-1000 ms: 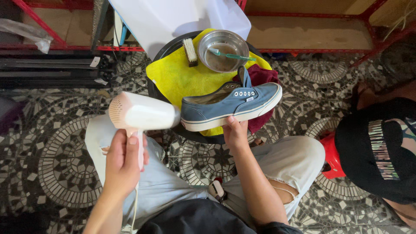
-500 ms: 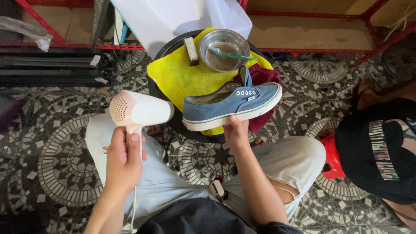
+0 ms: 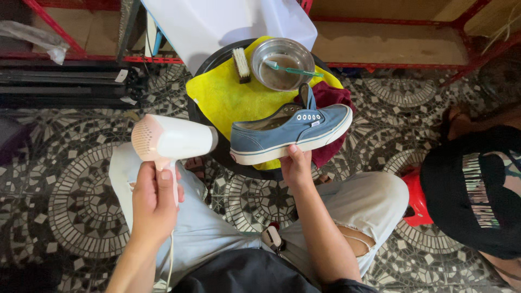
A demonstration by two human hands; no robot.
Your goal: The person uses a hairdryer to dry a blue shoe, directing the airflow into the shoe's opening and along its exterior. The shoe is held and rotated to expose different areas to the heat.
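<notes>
My left hand point(image 3: 153, 203) grips the handle of a white hair dryer point(image 3: 172, 140), whose nozzle points right at the heel of a blue canvas shoe point(image 3: 290, 132). My right hand point(image 3: 296, 166) holds that shoe from below by its white sole, heel to the left, toe to the right. The shoe hangs over a round black stool covered by a yellow cloth point(image 3: 228, 100). I sit with my knees apart in light trousers.
On the yellow cloth lie a small brush point(image 3: 241, 64) and a metal bowl point(image 3: 282, 63) of murky water with a green toothbrush point(image 3: 296, 70) across it. A dark red cloth point(image 3: 331, 97) lies under the shoe. Another person in black point(image 3: 472, 190) sits on a red stool at right. Red shelving stands behind.
The hair dryer has shifted slightly up and right, closer to the shoe's heel. The shoe stays held in the same place.
</notes>
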